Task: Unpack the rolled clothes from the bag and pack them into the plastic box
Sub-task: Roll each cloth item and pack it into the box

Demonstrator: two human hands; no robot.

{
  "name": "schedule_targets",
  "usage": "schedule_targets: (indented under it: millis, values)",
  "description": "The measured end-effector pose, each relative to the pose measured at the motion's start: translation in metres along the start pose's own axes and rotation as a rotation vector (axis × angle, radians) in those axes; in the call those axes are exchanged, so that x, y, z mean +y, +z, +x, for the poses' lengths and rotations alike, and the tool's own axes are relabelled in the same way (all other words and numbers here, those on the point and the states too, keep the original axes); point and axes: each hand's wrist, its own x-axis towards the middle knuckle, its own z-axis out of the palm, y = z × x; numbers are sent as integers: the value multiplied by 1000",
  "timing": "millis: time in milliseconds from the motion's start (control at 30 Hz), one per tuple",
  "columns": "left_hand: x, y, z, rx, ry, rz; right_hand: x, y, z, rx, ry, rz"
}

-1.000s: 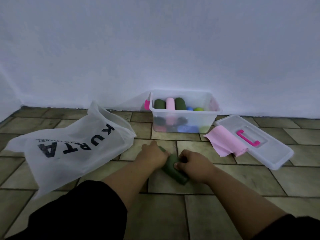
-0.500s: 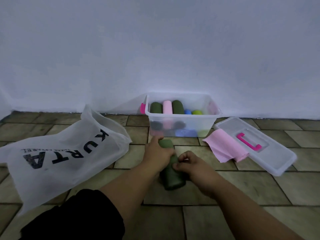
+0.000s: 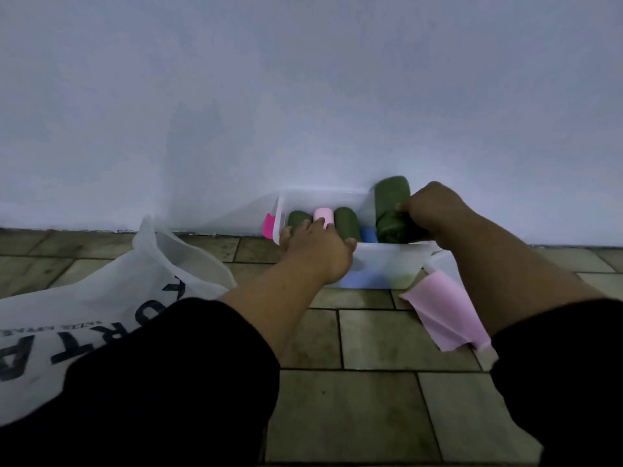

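1. Gripping the held green roll (image 3: 391,210), the person's right hand (image 3: 435,214) has its fingers and thumb curled round the roll's near end. The roll stands tilted above the right-hand part of the plastic box (image 3: 387,261), its lower end at rim level; whether it touches the contents cannot be told.
2. Left hand (image 3: 317,251): fingers straight and spread, holding nothing. It lies over the box's near rim at the left, with the thumb on the rim and the fingertips reaching the rolls inside.
3. Contents of the box, left to right: left green roll (image 3: 298,219), pink roll (image 3: 323,215), second green roll (image 3: 347,222), blue roll (image 3: 368,234). The first three lie side by side, touching.
4. The box stands on the tiled floor (image 3: 371,399) against the pale wall (image 3: 303,96). A pink latch (image 3: 268,225) shows at its left end.
5. White bag (image 3: 135,298): slumped on the floor to the left of the box, with dark lettering on its side and its mouth toward the box.
6. Pink cloth (image 3: 441,315): spread on the floor to the right of the box, near the clear lid (image 3: 441,262), which is largely hidden behind the right forearm.
7. Both forearms are bare below black sleeves (image 3: 168,382).
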Motion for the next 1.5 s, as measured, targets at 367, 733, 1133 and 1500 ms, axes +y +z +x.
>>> schedule_targets:
  millis: [367,733,1133,1500]
  values:
    - [-3,2,1,2,3,5,-11,50,22,-326,-104,-840]
    - [-2,1,0,-30,2,2,72,-23,-15,460,-215,-128]
    - [6,-10,-47,269,20,-574,133,12,-54,-94,138,-762]
    - [-3,49,-105,-289,-330,-684,98,81,-165,-203,-351,-474]
